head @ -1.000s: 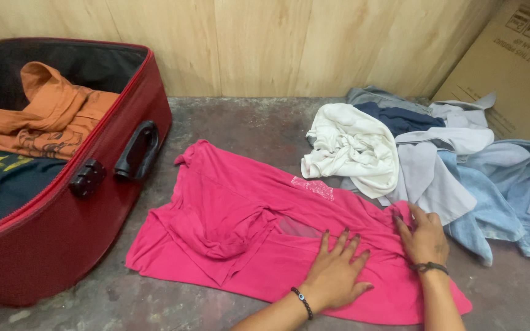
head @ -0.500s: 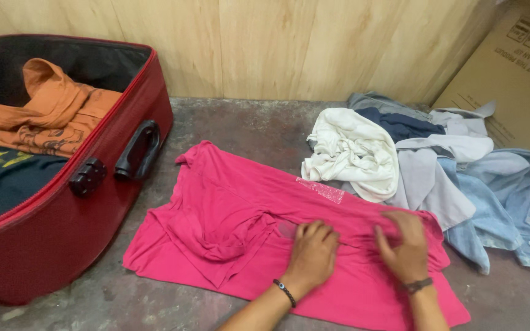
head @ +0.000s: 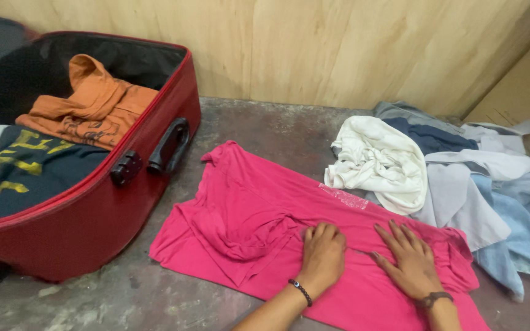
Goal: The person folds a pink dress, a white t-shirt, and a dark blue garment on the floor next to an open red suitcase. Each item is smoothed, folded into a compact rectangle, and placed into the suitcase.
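A crumpled pink cotton T-shirt (head: 259, 227) is spread on the grey concrete floor (head: 265, 129) beside an open red fabric suitcase (head: 87, 214). It is pressed by 2 hands: the left hand (head: 322, 256) curled, the right hand (head: 409, 262) flat, fingers splayed.

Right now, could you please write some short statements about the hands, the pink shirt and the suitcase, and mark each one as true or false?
1. Both hands rest on the pink shirt. True: left hand, right hand.
2. The red suitcase is closed. False: it lies open with an orange garment inside.
3. The white garment lies inside the suitcase. False: it lies on the floor by the blue clothes.
4. The left hand's fingers are curled. True.
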